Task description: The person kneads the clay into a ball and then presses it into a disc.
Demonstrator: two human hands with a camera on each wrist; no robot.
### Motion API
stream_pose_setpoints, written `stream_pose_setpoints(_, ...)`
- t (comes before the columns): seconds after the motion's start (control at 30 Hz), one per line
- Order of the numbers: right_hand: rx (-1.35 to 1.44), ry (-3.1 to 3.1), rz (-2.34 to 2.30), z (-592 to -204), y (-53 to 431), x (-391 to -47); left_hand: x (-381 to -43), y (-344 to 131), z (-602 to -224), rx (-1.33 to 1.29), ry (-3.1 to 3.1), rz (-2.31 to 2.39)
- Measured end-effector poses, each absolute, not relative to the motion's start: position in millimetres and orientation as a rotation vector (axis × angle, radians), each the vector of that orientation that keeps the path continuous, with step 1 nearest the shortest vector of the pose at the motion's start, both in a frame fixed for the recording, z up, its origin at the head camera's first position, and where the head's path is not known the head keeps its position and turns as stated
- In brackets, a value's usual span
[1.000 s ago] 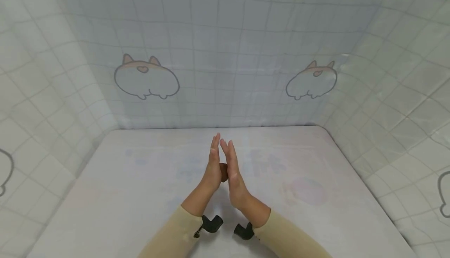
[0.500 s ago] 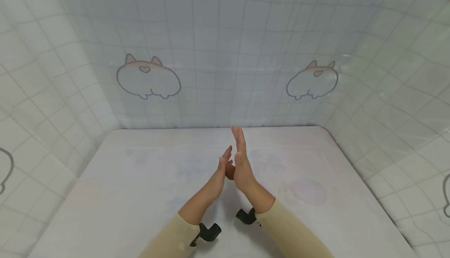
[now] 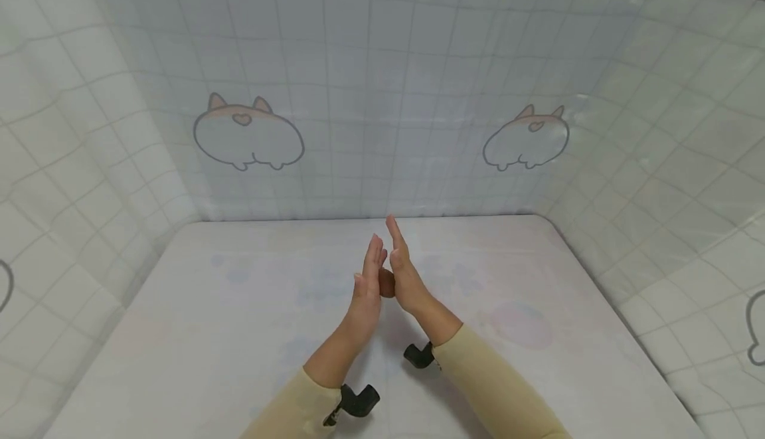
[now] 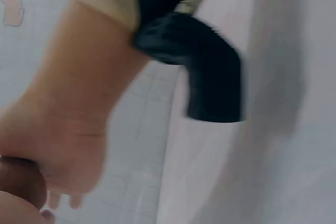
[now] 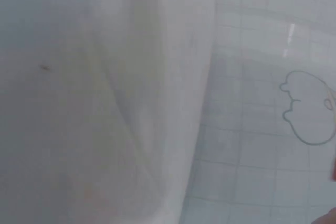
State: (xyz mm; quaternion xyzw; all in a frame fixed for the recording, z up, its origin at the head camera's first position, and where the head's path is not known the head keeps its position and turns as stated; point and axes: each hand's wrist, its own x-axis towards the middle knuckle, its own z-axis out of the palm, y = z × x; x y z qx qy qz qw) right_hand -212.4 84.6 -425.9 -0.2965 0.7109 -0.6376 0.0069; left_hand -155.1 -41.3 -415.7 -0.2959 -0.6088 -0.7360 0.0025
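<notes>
A small brown lump, like a ball of clay (image 3: 387, 283), sits between my two palms in the head view. My left hand (image 3: 366, 299) presses it from the left, fingers straight and pointing forward. From the right, my right hand (image 3: 409, 286) lies flat against it, its fingertips reaching farther forward. In the left wrist view the brown ball (image 4: 23, 182) shows at the lower left, beside the heel of the right palm (image 4: 73, 156). Only a sliver of hand (image 5: 326, 219) enters the right wrist view, at the lower right corner.
Both hands are above a pale table (image 3: 239, 333) with faint prints. Grid-patterned sheeting (image 3: 382, 113) with cartoon animals rises behind it and on both sides. Black curved mounts hang at the left wrist (image 3: 360, 401) and the right wrist (image 3: 418, 356).
The palms have slid against each other with the ball between them: the right hand has gone forward overall, the left back and then forward again. The ball looks rounder now.
</notes>
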Motion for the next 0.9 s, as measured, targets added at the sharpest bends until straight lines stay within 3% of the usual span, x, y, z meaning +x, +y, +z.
stream_pose_setpoints(0.47,-1.188,2.321,-1.903,-441.4,72.0,-196.5,-181.2,-51.9,-412.0,-0.682,-1.985,-2.049)
stream_pose_setpoints(0.73,-1.465,2.238,-1.934,-426.7,66.6,-178.2,-193.3,-57.1,-415.4,-0.525,-2.106,-2.108)
stream_pose_setpoints(0.9,-1.492,2.282,-1.975,-412.9,68.1,-176.5,-192.9,-55.4,-424.9,-0.494,-2.206,-2.153)
